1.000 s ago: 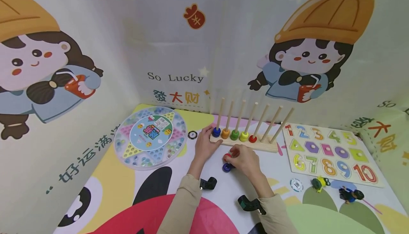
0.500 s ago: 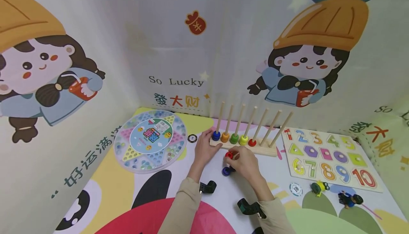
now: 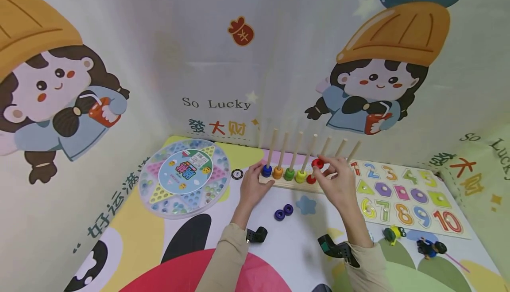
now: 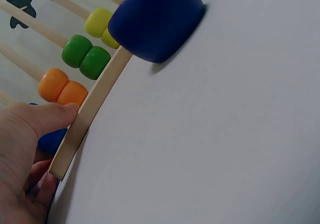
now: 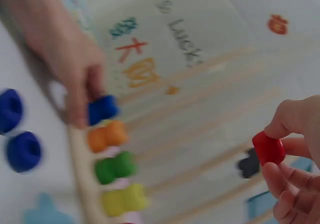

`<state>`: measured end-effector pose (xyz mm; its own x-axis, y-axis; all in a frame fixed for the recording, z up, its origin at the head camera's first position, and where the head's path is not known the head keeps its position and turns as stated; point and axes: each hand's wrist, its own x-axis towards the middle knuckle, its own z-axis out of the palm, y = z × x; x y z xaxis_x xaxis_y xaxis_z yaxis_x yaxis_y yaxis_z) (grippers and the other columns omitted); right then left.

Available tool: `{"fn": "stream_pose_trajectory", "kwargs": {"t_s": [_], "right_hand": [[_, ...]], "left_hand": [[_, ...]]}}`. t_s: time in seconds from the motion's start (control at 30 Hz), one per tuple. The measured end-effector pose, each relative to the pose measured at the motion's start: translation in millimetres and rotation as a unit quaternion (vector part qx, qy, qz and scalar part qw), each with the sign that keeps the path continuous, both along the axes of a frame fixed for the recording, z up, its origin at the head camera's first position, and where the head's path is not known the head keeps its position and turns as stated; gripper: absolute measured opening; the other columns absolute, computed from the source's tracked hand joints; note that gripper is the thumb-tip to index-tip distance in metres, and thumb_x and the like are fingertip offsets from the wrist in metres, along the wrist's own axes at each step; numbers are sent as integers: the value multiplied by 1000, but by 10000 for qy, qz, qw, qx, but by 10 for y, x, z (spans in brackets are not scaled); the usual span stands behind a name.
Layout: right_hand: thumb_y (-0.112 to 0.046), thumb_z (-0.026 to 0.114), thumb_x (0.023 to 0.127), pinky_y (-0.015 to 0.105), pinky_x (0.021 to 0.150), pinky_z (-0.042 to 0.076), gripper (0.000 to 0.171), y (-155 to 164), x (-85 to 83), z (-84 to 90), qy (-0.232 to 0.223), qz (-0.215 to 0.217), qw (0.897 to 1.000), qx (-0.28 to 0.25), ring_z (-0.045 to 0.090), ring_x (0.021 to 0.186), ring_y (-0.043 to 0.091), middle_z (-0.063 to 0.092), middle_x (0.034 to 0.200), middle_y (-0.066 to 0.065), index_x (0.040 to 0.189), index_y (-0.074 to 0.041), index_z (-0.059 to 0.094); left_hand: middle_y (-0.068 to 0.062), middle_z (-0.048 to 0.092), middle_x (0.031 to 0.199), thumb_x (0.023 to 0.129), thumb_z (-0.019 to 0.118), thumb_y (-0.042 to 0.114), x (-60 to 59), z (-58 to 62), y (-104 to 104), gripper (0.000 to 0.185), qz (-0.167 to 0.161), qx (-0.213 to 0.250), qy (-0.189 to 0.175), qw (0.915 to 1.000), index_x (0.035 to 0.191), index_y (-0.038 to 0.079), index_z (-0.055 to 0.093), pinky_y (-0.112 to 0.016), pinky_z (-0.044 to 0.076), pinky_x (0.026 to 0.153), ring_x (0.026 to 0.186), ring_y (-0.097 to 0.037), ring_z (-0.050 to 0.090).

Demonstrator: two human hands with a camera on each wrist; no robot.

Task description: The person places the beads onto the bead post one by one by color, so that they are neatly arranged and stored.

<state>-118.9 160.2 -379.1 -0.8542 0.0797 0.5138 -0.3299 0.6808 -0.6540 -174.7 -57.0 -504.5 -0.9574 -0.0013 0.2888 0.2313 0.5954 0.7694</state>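
A wooden rack (image 3: 292, 184) with several upright rods stands at the back of the mat. A blue (image 3: 266, 171), an orange (image 3: 277, 173), a green (image 3: 289, 174), a yellow (image 3: 300, 176) and a red bead (image 3: 311, 179) each sit low on a rod. My left hand (image 3: 259, 179) grips the rack's left end, with its thumb (image 4: 47, 118) on the base edge (image 4: 92, 111). My right hand (image 3: 323, 169) pinches a loose red bead (image 3: 317, 163) (image 5: 268, 148) in the air by the right-hand rods. Two dark blue beads (image 3: 283, 212) lie on the mat in front.
A round marble game board (image 3: 184, 177) lies to the left, with a black chip (image 3: 237, 174) beside it. A number puzzle board (image 3: 402, 192) lies to the right, with two small toy vehicles (image 3: 392, 233) (image 3: 428, 247) in front. Printed cloth walls close in behind and at both sides.
My right hand has lifted the red bead off the mat, up and to the right, to the height of the rods. The left hand has stayed on the rack's end.
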Motion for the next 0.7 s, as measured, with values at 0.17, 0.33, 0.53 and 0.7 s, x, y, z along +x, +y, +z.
{"fn": "stream_pose_trajectory", "kwargs": {"t_s": [0.17, 0.33, 0.53, 0.7], "right_hand": [[-7, 73, 85, 11, 62, 41, 33, 124, -37, 269, 484, -244, 9980, -335, 56, 70, 6, 64, 105, 16, 116, 2, 68], [-9, 72, 87, 9, 64, 42, 30, 183, -116, 463, 748, -396, 9953, -469, 52, 70, -7, 65, 106, 16, 115, 1, 69], [-14, 71, 89, 11, 64, 40, 31, 165, -255, 544, 683, -506, 9962, -211, 53, 69, -2, 62, 100, 16, 117, 1, 70], [-16, 70, 90, 7, 64, 39, 32, 142, -323, 540, 521, -586, 9969, 55, 59, 71, 19, 62, 102, 18, 116, 3, 70]], "left_hand": [[-14, 56, 136, 78, 83, 25, -2, 0, -4, 62, 6, 2, 33, 10000, 130, -2, 62, -46, 49, 93, 118, -32, 55], [-14, 55, 136, 78, 83, 25, -11, -14, -5, 62, -17, 24, 2, 10000, 131, -1, 61, -46, 48, 94, 120, -32, 54], [-13, 56, 136, 78, 83, 25, -22, -17, -9, 62, 31, -13, -11, 10000, 130, -1, 62, -45, 48, 95, 120, -32, 55], [-13, 56, 136, 78, 83, 26, -25, -9, -9, 62, 25, -30, -80, 10000, 130, 0, 62, -46, 47, 96, 121, -32, 54]]}}
